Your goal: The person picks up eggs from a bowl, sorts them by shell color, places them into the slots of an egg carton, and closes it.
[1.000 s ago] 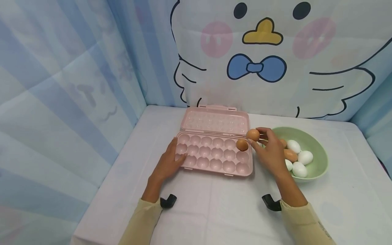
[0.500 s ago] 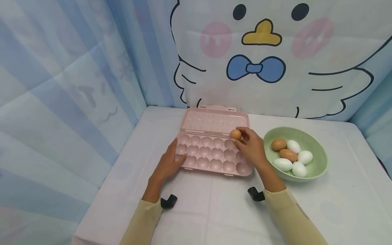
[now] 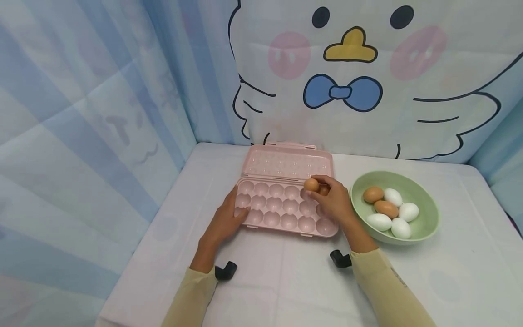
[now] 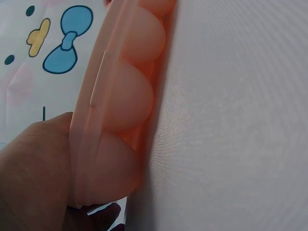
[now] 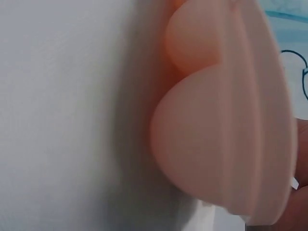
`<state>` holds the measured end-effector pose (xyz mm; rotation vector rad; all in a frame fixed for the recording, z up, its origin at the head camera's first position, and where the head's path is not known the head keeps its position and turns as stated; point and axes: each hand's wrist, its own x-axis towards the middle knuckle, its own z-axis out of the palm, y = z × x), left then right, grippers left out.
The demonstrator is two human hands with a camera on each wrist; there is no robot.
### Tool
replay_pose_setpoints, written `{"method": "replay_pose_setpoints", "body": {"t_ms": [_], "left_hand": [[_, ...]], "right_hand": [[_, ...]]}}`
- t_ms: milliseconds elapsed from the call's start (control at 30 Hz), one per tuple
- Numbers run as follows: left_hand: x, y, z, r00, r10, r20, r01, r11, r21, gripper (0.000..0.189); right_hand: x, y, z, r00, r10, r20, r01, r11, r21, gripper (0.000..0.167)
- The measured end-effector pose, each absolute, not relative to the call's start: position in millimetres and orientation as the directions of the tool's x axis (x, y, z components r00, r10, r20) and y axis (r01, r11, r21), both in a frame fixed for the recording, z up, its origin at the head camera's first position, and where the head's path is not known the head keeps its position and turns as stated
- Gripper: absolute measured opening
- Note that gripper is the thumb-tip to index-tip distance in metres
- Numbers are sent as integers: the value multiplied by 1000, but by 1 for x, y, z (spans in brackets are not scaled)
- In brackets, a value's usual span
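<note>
A pink plastic egg carton (image 3: 282,206) lies with its lid folded back in the head view. My left hand (image 3: 224,215) grips its left end; in the left wrist view the thumb side lies against the rim and fingertips show below. Between thumb and fingers of my right hand (image 3: 335,197) is a brown egg (image 3: 311,185), held at the back row, second cup from the right. Partly hidden behind those fingers, another brown egg (image 3: 324,190) sits in the back right corner cup. The right wrist view shows mainly the carton's rounded cups (image 5: 192,134).
Right of the carton stands a green bowl (image 3: 429,222) with two brown eggs (image 3: 386,209) and several white eggs (image 3: 401,228). The carton's lid (image 3: 288,162) reaches back towards the printed curtain (image 3: 343,127). White cloth (image 3: 269,281) covers the table.
My right hand has carried the brown egg leftward from beside the bowl, past the corner egg, and slightly down to the neighbouring back-row cup. The left hand stays on the carton.
</note>
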<state>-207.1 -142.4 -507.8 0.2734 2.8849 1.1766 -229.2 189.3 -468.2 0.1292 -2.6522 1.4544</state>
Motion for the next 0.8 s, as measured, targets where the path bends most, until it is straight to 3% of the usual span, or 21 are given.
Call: {"method": "replay_pose_setpoints", "body": {"t_ms": [800], "left_hand": [[-207,-143,-506,-987,157,26,133,725,676,87]], "right_hand": [[-239,189,-486,-945,-87,314,-298,620,-726,45]]}}
